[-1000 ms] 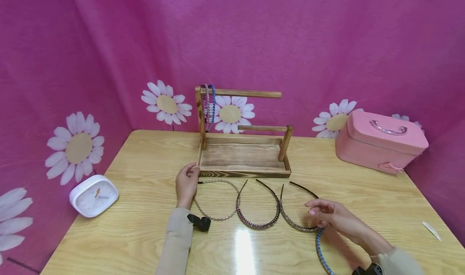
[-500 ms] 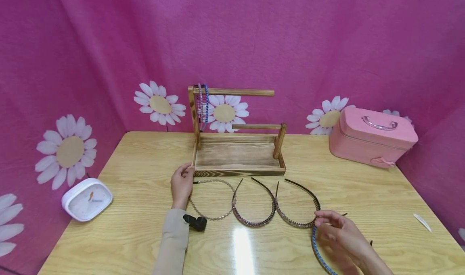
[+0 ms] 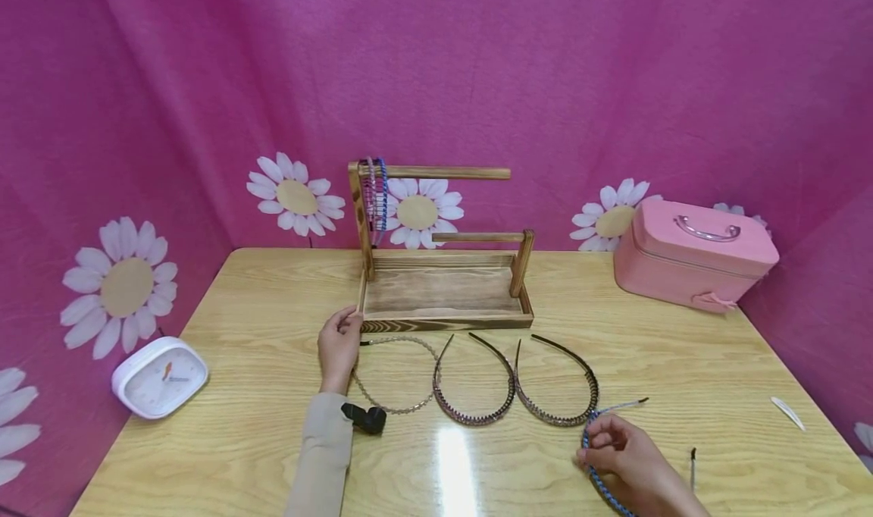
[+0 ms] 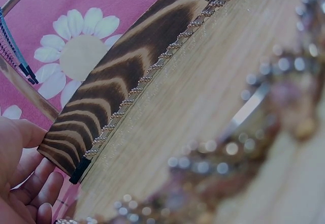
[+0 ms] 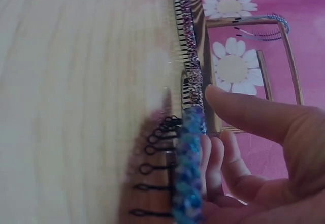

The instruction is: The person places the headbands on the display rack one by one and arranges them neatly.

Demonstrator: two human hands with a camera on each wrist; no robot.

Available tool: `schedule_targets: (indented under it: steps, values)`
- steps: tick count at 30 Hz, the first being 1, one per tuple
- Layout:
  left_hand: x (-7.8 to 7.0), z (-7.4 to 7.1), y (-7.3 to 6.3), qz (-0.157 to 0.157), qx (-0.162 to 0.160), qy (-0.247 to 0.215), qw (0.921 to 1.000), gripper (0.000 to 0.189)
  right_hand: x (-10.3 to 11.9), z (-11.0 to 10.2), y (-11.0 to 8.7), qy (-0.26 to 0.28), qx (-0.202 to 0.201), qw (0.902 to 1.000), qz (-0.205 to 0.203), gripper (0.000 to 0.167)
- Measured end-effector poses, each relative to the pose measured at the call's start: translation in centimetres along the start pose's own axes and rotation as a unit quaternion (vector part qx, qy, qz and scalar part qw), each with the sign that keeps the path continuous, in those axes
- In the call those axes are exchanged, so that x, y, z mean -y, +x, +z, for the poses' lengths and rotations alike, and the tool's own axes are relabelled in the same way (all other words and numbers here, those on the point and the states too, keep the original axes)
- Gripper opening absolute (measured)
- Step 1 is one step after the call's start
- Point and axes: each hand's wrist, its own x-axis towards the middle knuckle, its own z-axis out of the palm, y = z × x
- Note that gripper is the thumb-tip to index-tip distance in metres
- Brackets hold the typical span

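One table (image 3: 273, 305) fronts pink curtains (image 3: 436, 62), left fingers (image 4: 49, 188) gripping tray (image 3: 446, 324), right fingers (image 5: 232, 160) seemingly parted

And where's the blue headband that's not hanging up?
In the head view, the blue headband is at the bottom, right of center, by the right hand, just below the rightmost dark headband.
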Motion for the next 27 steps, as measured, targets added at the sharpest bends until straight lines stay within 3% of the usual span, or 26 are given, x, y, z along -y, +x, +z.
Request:
schedule_targets:
  steps: [6,10,14,19,24,27]
  values:
    - [0.0,0.0,0.0,0.004,-0.003,0.002,1.0,0.031,0.1,0.2,0.0,-0.039,-0.025,0.9987,0.022,0.025]
    - [-0.1,0.0,-0.1,0.006,-0.004,0.006,1.0,0.031,0.2,0.3,0.0,-0.023,-0.037,0.9982,0.042,0.028]
    - [-0.1,-0.1,-0.1,0.004,-0.002,0.005,1.0,0.031,0.4,0.5,-0.1,-0.013,-0.058,0.9975,0.038,0.027]
    - [0.0,-0.1,-0.1,0.0,0.004,0.006,1.0,0.032,1.0,-0.2,-0.7,-0.019,-0.051,0.9984,0.017,0.02]
    - [-0.1,-0.2,-0.1,-0.001,0.007,0.006,1.0,0.032,1.8,-0.9,-1.1,0.017,-0.065,0.9977,0.002,0.015]
    - [-0.1,-0.1,-0.1,-0.002,0.007,0.006,1.0,0.032,2.2,-1.4,-1.1,0.07,-0.078,0.9944,-0.014,0.016]
